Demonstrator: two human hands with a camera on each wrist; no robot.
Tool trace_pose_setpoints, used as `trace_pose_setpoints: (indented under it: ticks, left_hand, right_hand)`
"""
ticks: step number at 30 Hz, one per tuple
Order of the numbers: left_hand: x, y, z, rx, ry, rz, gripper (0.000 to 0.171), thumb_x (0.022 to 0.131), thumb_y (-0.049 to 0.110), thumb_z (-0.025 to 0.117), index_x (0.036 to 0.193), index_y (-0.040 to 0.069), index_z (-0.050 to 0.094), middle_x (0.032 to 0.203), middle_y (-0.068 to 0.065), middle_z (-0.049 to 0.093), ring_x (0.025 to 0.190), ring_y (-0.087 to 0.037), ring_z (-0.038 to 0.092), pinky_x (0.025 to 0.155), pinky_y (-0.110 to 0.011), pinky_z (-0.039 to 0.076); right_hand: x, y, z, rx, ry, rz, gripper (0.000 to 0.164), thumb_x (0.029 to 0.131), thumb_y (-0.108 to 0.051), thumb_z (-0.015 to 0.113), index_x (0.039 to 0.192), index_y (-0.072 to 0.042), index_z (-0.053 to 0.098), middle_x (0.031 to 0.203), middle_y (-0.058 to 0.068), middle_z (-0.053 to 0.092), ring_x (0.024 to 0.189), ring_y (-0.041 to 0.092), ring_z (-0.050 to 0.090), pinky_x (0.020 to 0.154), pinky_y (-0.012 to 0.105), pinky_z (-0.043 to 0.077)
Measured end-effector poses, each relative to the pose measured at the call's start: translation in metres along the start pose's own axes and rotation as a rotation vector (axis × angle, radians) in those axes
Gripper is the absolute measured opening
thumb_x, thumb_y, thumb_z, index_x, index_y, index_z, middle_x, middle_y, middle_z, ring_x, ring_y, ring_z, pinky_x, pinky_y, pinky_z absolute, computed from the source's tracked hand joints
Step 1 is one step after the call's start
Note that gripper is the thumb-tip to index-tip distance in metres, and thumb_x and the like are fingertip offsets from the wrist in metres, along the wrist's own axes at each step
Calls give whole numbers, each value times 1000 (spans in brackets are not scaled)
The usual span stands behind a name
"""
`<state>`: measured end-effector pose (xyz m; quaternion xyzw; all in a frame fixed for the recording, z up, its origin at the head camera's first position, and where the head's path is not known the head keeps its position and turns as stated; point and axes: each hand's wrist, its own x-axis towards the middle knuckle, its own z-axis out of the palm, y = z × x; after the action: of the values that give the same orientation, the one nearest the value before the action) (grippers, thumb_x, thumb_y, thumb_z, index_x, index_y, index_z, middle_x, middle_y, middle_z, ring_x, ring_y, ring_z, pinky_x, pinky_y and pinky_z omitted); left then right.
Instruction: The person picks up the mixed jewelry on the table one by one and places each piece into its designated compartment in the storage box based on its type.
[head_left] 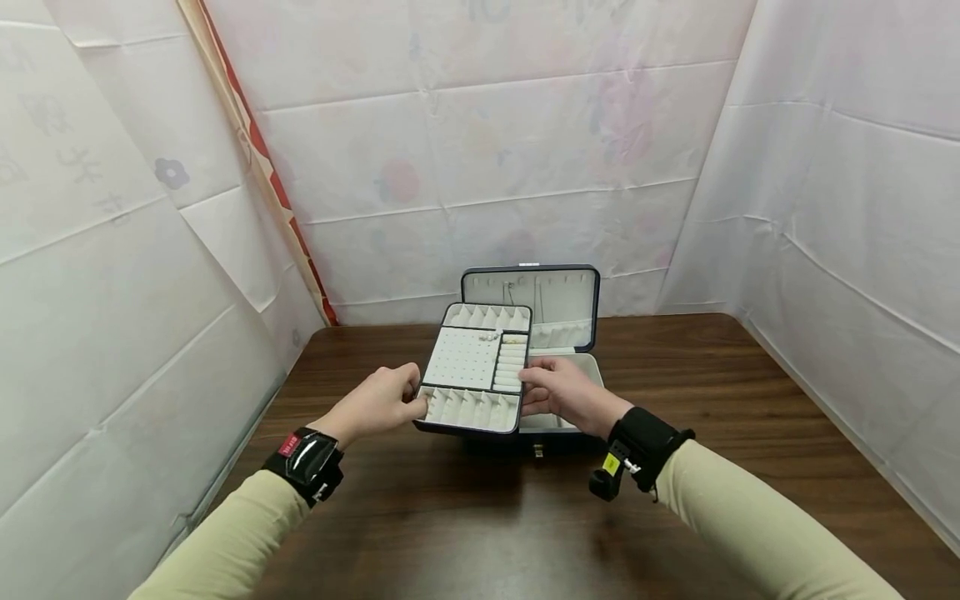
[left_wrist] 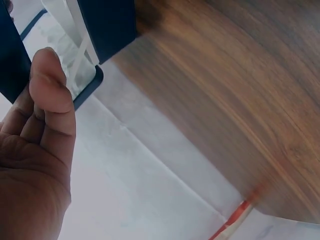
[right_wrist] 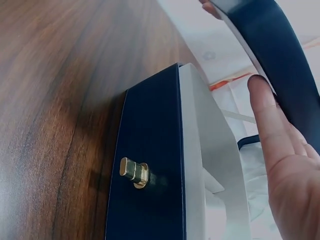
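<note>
Both hands hold a navy-edged jewelry tray (head_left: 459, 358) tilted above the left part of an open jewelry box (head_left: 573, 443). My left hand (head_left: 381, 403) grips the tray's near left corner. My right hand (head_left: 564, 393) holds its right edge, thumb on the rim and fingers lower down; in the right wrist view the tray's dark side (right_wrist: 280, 55) is raised over the box. Small earrings (head_left: 489, 337) sit on the tray's perforated panel, and a gold-coloured piece (head_left: 514, 341) lies at the top of the ring rolls (head_left: 510, 364).
The box lid (head_left: 572, 298) stands upright at the back, with a necklace (head_left: 510, 292) hanging inside. A gold latch (right_wrist: 134, 172) juts from the box front. The dark wooden table (head_left: 675, 375) meets pale cloth walls (head_left: 480, 167) at the back and sides.
</note>
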<state>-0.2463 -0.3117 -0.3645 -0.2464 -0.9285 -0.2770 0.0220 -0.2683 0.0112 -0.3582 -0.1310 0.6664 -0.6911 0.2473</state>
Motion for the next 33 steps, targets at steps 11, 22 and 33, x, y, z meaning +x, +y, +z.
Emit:
trace_pose_setpoints:
  ticks: [11,22,33]
  left_hand:
    - [3,8,9,-4,-62,-11,22,96,32,66,85,17,53,63,9,47,57,-5,42,54,-24,34]
    - [15,7,5,-66,38,-112,39,105,53,50,92,18,61,65,2,53,57,-14,50,57,-32,42]
    - [46,3,-5,-233,63,-230,48,110,45,38,143,12,51,125,-18,64,105,-30,66,82,-45,56]
  right_hand:
    - [0,1,-11,-45,110,42,67,104,-18,53,158,6,20,114,14,53,77,15,58,74,32,57]
    - [-3,-2,-22,-76,72,62,57,104,-15,50,154,5,31,89,3,47,70,12,43,66,29,46]
    - [-4,-2,-38,-192,55,86,58,102,-17,55,153,3,37,79,-2,44,68,10,41,67,27,43]
